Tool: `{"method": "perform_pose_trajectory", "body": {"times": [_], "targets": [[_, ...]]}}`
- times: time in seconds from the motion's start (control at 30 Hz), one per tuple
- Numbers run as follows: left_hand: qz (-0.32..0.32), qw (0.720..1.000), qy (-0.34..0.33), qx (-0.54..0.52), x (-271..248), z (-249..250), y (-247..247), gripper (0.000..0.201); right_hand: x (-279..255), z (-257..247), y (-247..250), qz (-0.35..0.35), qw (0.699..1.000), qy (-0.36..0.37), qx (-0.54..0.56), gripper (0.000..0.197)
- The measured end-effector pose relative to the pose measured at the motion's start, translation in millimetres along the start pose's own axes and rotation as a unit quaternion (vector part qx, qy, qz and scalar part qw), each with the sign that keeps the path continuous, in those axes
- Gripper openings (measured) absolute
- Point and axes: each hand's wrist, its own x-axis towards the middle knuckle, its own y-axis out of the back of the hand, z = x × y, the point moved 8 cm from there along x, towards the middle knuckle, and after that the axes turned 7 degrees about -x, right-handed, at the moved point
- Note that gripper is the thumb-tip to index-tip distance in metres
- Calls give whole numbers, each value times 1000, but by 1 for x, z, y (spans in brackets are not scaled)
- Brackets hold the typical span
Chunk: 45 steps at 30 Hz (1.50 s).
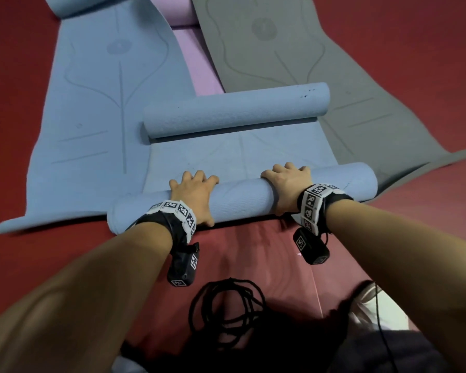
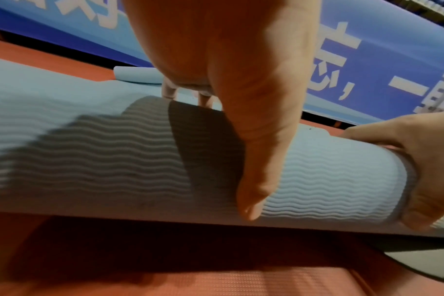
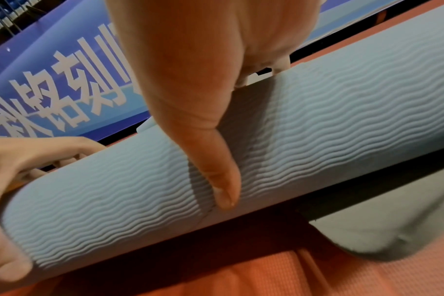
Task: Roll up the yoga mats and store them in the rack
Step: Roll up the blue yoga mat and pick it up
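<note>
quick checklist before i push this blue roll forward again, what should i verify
1. Left hand grips the near roll: ok.
2. Right hand grips it too: ok.
3. Roll ends even: cannot tell.
4. Flat stretch ahead free of objects: ok.
5. Far roll of the same mat lies in the path, little flat mat left: not ok.
6. Black cord clear behind the roll: ok.

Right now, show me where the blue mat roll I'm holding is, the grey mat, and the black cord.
blue mat roll [image 1: 240,200]: head view, bare middle of the roll between the hands.
grey mat [image 1: 293,57]: head view, flat printed surface, upper right.
black cord [image 1: 226,313]: head view, coiled loops on the red floor.
</note>
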Motion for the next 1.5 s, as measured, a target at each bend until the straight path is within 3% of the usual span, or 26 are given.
{"method": "perform_pose_trajectory", "body": {"times": [0.33, 0.5, 0.67, 0.77, 0.9, 1.0, 1.17, 1.37, 1.5], "targets": [[-53, 998, -7, -15, 9, 4, -28, 102, 11, -4, -29, -78, 997, 17, -3, 88], [-77, 996, 1, -34, 18, 1, -45, 105, 16, -5, -41, -87, 995, 28, 25, 109], [-101, 993, 14, -62, 25, -3, -53, 103, 24, -5, -46, -86, 994, 29, 59, 86], [-108, 991, 16, -78, 30, -5, -53, 100, 31, -3, -47, -108, 991, 30, 78, 87], [-100, 987, 27, -124, 41, -8, -43, 103, 41, 5, -34, -96, 993, 22, 64, 93], [-103, 979, 47, -170, 46, -17, -38, 90, 48, 5, -22, -71, 997, 29, -4, 94], [-77, 984, 55, -148, 48, -24, -31, 87, 53, 9, -19, -91, 994, -8, 66, 109], [-55, 978, 71, -190, 48, -27, -28, 76, 50, 12, -19, -65, 991, -20, 118, 71], [-43, 982, 78, -168, 45, -30, -25, 67, 47, 19, -13, -24, 993, -27, 111, 64]]}}
